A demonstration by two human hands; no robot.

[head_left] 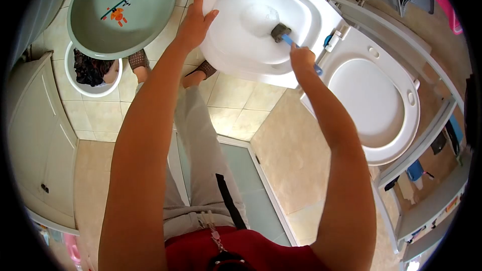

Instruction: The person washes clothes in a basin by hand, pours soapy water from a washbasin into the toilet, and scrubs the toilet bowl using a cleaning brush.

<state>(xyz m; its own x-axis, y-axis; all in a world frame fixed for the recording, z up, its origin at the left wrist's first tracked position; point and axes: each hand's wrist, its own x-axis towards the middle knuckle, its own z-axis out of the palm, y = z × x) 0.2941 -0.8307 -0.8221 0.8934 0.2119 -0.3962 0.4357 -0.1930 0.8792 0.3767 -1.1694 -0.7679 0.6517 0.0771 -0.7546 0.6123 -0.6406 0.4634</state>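
Observation:
My right hand (pixel 303 61) is wrapped round the blue handle of a toilet brush (pixel 281 33). The brush's dark head rests against the inner wall of a white toilet bowl (pixel 241 52), on the right side. Some water shows at the bottom of the bowl. With fingers and thumb spread, my left hand (pixel 195 26) lies at the bowl's left rim and holds nothing. The toilet seat and lid (pixel 369 103) are raised, to the right of the bowl.
A large green basin (pixel 90 20) stands at the upper left, over a white bucket (pixel 117 81) with dark cloth in it. A cabinet (pixel 42 140) is at the left. Shelves (pixel 437 203) with small items line the right side. My feet are on the tiled floor (pixel 233 92).

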